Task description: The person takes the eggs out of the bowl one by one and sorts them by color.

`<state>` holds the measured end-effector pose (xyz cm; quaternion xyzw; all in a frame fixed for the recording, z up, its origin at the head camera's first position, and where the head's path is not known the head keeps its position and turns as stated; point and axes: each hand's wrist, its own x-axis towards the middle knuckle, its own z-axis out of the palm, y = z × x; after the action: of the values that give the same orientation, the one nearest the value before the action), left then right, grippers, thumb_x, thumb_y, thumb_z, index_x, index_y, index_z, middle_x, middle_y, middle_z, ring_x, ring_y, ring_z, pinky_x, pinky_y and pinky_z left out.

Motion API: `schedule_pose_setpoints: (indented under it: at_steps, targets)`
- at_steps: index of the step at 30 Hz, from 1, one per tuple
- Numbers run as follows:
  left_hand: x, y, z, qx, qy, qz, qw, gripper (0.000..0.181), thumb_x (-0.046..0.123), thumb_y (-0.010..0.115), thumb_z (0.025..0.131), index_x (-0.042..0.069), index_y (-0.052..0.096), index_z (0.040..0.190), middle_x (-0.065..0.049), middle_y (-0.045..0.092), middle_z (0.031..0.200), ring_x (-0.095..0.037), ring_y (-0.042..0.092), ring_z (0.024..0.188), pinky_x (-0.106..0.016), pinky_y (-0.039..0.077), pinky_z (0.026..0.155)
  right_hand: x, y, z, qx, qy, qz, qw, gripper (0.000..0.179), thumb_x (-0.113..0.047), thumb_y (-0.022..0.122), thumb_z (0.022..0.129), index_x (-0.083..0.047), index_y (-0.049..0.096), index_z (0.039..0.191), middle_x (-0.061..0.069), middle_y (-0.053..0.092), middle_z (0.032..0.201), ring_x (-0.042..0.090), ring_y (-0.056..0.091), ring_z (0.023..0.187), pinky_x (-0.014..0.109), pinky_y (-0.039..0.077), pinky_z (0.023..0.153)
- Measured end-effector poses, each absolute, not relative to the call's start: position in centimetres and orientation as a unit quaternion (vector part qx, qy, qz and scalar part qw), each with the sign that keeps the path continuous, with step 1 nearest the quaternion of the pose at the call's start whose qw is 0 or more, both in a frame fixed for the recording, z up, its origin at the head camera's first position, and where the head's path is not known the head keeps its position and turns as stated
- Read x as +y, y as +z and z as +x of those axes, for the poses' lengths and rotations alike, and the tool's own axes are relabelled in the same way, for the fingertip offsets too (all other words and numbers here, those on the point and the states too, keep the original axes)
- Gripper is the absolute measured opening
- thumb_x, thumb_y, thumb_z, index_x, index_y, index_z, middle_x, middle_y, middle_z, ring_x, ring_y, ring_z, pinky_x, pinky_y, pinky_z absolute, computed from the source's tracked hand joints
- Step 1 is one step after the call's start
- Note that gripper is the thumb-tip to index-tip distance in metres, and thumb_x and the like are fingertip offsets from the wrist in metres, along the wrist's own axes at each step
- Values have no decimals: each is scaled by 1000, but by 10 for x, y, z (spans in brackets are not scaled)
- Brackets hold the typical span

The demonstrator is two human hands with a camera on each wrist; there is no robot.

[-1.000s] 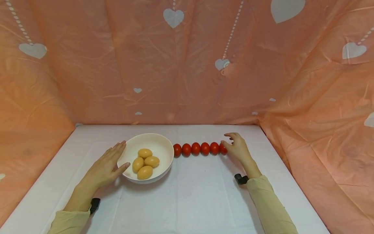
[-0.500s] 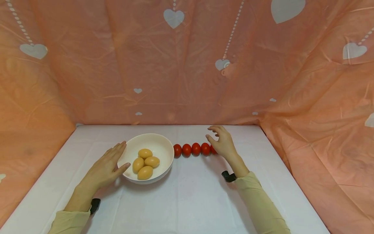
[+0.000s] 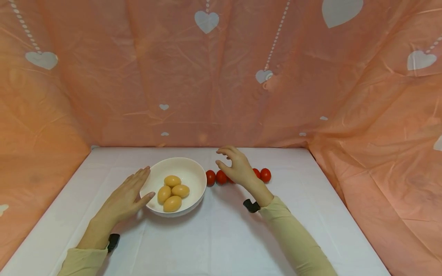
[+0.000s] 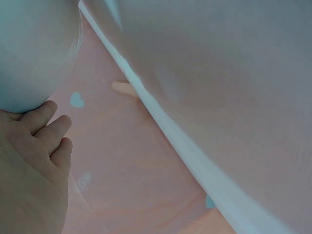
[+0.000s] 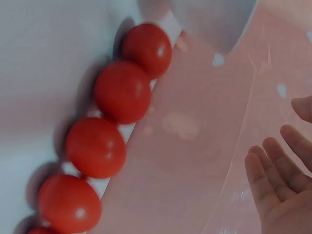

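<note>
A white bowl (image 3: pixel 197 168) stands left of the table's middle and holds several yellow egg-shaped pieces (image 3: pixel 172 204). My left hand (image 3: pixel 126 199) rests against the bowl's left side, fingers straight and thumb over the near rim; the left wrist view shows its fingertips (image 4: pixel 61 124) at the bowl's wall (image 4: pixel 34 53). A row of several red tomatoes (image 3: pixel 265 175) runs right from the bowl. Over this row hovers my right hand (image 3: pixel 238 168), fingers loosely bent and holding nothing, hiding the middle tomatoes. Several tomatoes (image 5: pixel 122 92) line up beside the hand in the right wrist view.
A white cloth covers the table (image 3: pixel 214 245). Behind it and at both sides hangs an orange curtain (image 3: pixel 221 96) with pale hearts. A dark wrist camera (image 3: pixel 251 206) sits on the right wrist, another dark camera (image 3: pixel 113 242) on the left.
My right hand has moved left along the tomato row, from its right end toward the bowl, uncovering the rightmost tomatoes. The left hand, bowl and yellow pieces have stayed in place.
</note>
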<state>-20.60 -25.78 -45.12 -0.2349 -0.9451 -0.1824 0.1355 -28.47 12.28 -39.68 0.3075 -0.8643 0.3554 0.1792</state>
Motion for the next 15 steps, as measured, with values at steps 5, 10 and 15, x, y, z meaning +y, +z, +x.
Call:
schedule_pose_setpoints:
  at_steps: [5,10,15]
  targets:
    - [-258,-449,-204,-947,-184,-231,125,81,40,63,102,-8,31,159,-29,36,162,-50,35,148,-55,26,126,100,-397,-286,-854,335,366,156,32,-10,75,95,1,69,124,15,65,131,29,64,117,40,61,93]
    - [-258,-448,-204,-947,-184,-230,125,82,41,63,102,-8,30,159,-29,36,162,-50,35,148,-55,26,125,79,-396,-288,-854,295,408,129,32,-12,74,97,-1,69,126,13,65,131,26,65,115,31,59,93]
    - [-258,-449,-204,-946,-188,-231,130,81,40,63,102,-8,31,159,-29,36,162,-50,36,148,-54,26,126,62,-395,-291,-857,260,437,81,34,-16,73,98,-3,67,129,12,63,134,27,67,111,32,58,95]
